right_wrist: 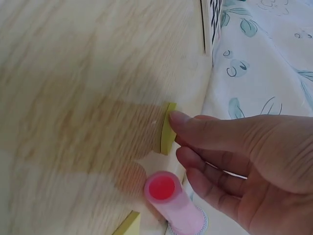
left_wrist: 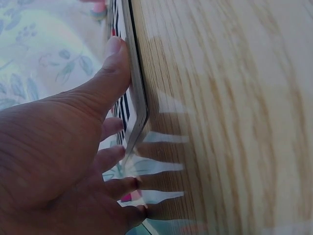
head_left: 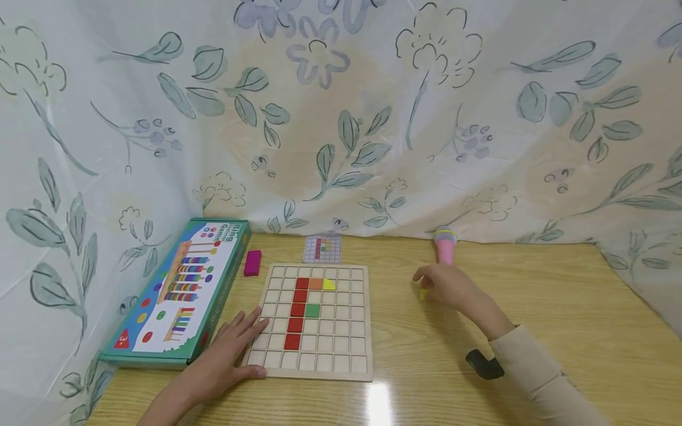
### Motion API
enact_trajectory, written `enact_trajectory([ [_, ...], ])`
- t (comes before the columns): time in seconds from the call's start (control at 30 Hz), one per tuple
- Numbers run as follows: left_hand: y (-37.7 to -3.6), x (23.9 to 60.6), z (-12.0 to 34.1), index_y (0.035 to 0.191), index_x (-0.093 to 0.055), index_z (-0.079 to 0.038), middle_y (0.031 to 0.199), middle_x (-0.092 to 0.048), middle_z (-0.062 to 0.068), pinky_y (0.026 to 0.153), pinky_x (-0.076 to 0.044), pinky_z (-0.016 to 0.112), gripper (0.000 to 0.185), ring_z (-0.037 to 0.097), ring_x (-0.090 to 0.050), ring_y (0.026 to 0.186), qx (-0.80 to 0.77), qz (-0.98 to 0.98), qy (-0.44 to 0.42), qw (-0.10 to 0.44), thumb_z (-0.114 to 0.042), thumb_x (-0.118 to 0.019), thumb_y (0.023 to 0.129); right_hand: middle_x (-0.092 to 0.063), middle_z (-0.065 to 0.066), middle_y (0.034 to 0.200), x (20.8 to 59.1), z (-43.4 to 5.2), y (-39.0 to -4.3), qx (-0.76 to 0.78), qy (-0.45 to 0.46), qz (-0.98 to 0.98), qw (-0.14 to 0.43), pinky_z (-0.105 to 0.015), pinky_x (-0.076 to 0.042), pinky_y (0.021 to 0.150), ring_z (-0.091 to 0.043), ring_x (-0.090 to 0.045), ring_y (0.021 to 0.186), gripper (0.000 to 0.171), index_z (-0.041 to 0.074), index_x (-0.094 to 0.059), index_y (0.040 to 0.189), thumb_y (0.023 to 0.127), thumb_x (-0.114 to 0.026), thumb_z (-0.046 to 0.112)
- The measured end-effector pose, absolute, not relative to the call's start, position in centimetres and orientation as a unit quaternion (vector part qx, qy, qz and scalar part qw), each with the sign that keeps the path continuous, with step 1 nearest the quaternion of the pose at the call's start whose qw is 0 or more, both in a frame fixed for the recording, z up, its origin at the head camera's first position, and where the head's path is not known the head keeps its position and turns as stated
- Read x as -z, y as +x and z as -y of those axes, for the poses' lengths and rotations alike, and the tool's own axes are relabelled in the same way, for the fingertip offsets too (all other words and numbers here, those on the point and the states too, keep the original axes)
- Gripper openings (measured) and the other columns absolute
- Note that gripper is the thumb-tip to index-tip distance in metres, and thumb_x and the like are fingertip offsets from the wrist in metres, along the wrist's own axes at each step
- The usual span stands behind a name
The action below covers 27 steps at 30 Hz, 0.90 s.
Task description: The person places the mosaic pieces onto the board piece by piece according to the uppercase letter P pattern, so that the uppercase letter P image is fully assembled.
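Observation:
A wooden grid board point(head_left: 341, 349) lies in the middle of the table, holding a red column point(head_left: 295, 313) and orange, yellow point(head_left: 329, 284) and green point(head_left: 312, 310) tiles. My left hand point(head_left: 234, 349) lies flat with spread fingers over the board's near left corner, and its thumb point(left_wrist: 115, 73) presses along the board's edge point(left_wrist: 139, 98). My right hand point(head_left: 444, 287) is to the right of the board, with its index fingertip point(right_wrist: 178, 119) touching a loose yellow tile point(right_wrist: 167, 129) on the table. I cannot see that hand's thumb.
A pink toy microphone point(head_left: 444, 244) stands just behind my right hand, with a second yellow piece point(right_wrist: 128, 224) beside it. A pattern card point(head_left: 322, 248) and a magenta block point(head_left: 253, 262) lie behind the board. A ring-game box point(head_left: 181, 290) lies at the left, and floral cloth surrounds the table.

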<state>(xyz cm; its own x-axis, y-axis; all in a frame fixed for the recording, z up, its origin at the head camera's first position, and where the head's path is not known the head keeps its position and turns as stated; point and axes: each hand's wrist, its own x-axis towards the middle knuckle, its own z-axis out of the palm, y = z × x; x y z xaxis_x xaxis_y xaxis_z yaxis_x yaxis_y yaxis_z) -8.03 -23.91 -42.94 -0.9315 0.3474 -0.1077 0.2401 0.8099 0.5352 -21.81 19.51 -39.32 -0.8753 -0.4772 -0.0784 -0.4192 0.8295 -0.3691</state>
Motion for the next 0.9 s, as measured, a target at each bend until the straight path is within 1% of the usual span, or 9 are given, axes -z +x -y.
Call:
enact_trajectory([
  [0.17, -8.0, 42.9, 23.9, 0.15, -0.04, -0.012, 0.161, -0.024, 0.013, 0.112, -0.012, 0.069, 0.088, 0.05, -0.015, 0.144, -0.268, -0.945, 0.158, 0.098, -0.054, -0.072, 0.08, -0.064, -0.003, 0.083, 39.7, -18.9, -21.9, 0.189, -0.265, -0.943, 0.072, -0.038, -0.053, 0.076, -0.019, -0.06, 0.08, 0.036, -0.001, -0.07, 0.104, 0.07, -0.081, -0.006],
  [0.3, -7.9, 42.9, 24.0, 0.15, -0.04, -0.011, 0.16, -0.024, 0.013, 0.112, -0.012, 0.07, 0.088, 0.05, -0.015, 0.144, -0.271, -0.944, 0.164, 0.094, -0.054, -0.071, 0.08, -0.06, -0.002, 0.078, 40.1, -18.2, -22.1, 0.211, -0.301, -0.929, 0.054, -0.032, -0.05, 0.071, -0.016, -0.054, 0.075, 0.035, -0.003, -0.07, 0.103, 0.07, -0.079, -0.008],
  [0.5, -7.9, 43.0, 24.1, 0.15, -0.04, -0.011, 0.16, -0.024, 0.013, 0.111, -0.012, 0.07, 0.088, 0.05, -0.016, 0.143, -0.27, -0.944, 0.166, 0.092, -0.054, -0.071, 0.08, -0.063, 0.0, 0.077, 40.1, -16.7, -22.0, 0.234, -0.324, -0.916, 0.03, -0.029, -0.051, 0.069, -0.013, -0.057, 0.073, 0.034, -0.001, -0.07, 0.104, 0.071, -0.075, -0.01],
  [0.6, -7.9, 43.0, 24.1, 0.15, -0.041, -0.011, 0.16, -0.024, 0.013, 0.111, -0.013, 0.07, 0.088, 0.05, -0.016, 0.143, -0.268, -0.945, 0.164, 0.093, -0.054, -0.071, 0.079, -0.064, 0.0, 0.078, 39.9, -15.1, -21.8, 0.244, -0.331, -0.911, 0.032, -0.027, -0.053, 0.068, -0.013, -0.059, 0.074, 0.033, 0.0, -0.07, 0.104, 0.074, -0.075, -0.01],
  [0.77, -8.0, 43.0, 24.2, 0.15, -0.041, -0.011, 0.16, -0.025, 0.013, 0.111, -0.013, 0.071, 0.088, 0.05, -0.016, 0.143, -0.267, -0.945, 0.166, 0.093, -0.055, -0.071, 0.08, -0.063, 0.002, 0.081, 39.5, -11.7, -21.3, 0.277, -0.344, -0.896, 0.052, -0.024, -0.053, 0.069, -0.012, -0.059, 0.078, 0.03, 0.002, -0.07, 0.108, 0.079, -0.075, -0.005],
  [0.9, -8.0, 42.9, 24.1, 0.15, -0.04, -0.011, 0.16, -0.025, 0.014, 0.111, -0.013, 0.07, 0.087, 0.051, -0.016, 0.143, -0.272, -0.943, 0.17, 0.092, -0.055, -0.07, 0.081, -0.063, 0.003, 0.081, 39.4, -9.3, -20.8, 0.296, -0.364, -0.881, 0.065, -0.026, -0.054, 0.071, -0.012, -0.059, 0.078, 0.029, 0.001, -0.071, 0.109, 0.081, -0.076, -0.003],
])
